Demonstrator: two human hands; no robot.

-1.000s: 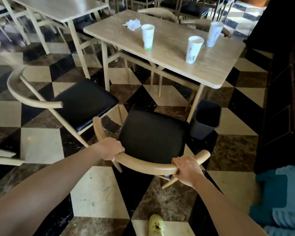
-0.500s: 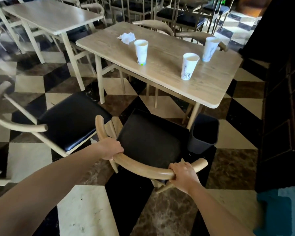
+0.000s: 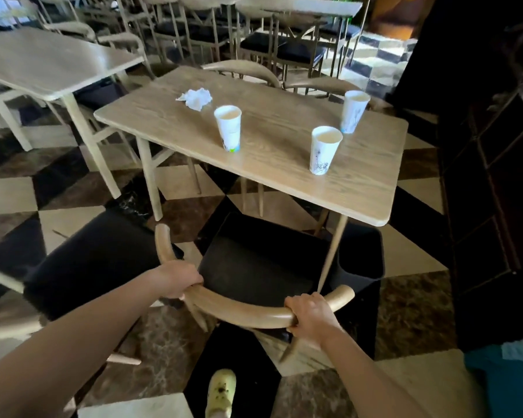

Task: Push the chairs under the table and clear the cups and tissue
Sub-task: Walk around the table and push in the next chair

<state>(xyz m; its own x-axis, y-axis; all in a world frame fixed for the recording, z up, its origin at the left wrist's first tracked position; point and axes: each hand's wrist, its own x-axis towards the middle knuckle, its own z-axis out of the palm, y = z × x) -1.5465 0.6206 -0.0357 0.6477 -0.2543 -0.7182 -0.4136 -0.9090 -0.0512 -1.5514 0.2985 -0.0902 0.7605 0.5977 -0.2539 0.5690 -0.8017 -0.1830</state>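
Both the left hand (image 3: 180,280) and right hand (image 3: 311,315) grip the chair (image 3: 263,263) backrest, seat front just under the table (image 3: 284,164) edge; its right arm looks, perhaps, set to catch the near-right table leg (image 3: 332,254), shaking the cups (image 3: 228,128).

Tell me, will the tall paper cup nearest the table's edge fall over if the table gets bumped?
Probably yes. The nearest cup is tall with a narrow base, so it likely tips easily. Being paper, it is probably light, unless there is drink inside; I cannot tell. The chair is heading under that table.
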